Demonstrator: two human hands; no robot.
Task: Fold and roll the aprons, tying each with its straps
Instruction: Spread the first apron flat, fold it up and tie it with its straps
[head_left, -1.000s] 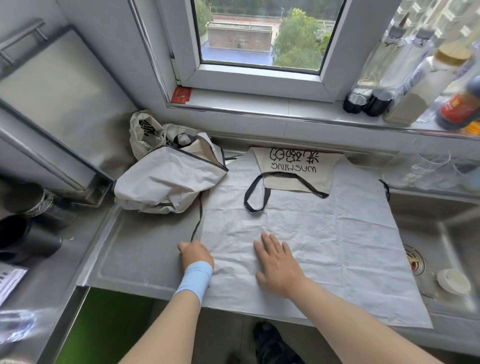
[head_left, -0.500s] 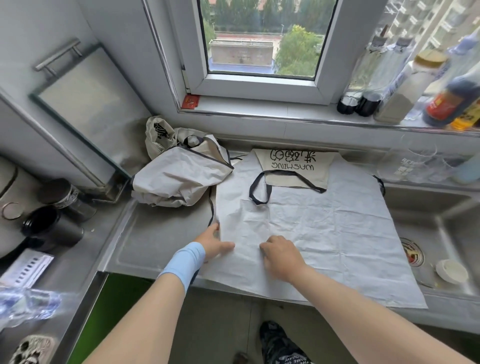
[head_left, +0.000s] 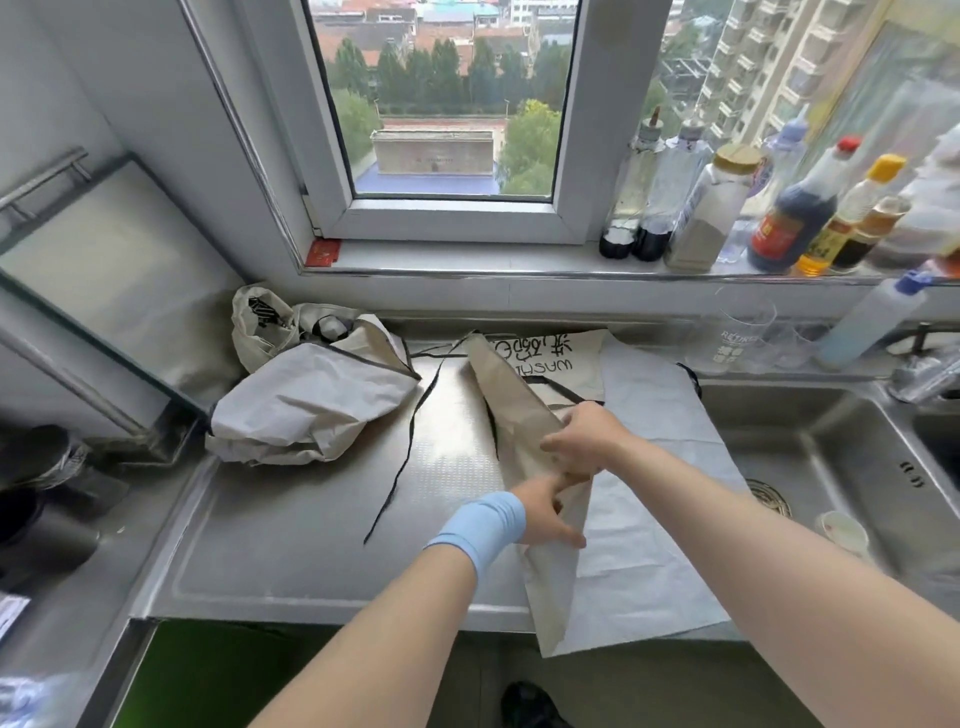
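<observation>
The apron lies at the right end of the counter, beside the sink. The left hand and right hand both pinch its folded-up left side, near the front edge.

- Pale grey apron: crinkled matt cloth, almost papery; the folded-over flap shows a beige, equally dull underside.
- Thin black strap: flat matt woven tape.
- Stainless-steel counter: brushed metal with a soft sheen and a dimpled patch mid-surface.
- Light blue wristband: soft matt fabric.
</observation>
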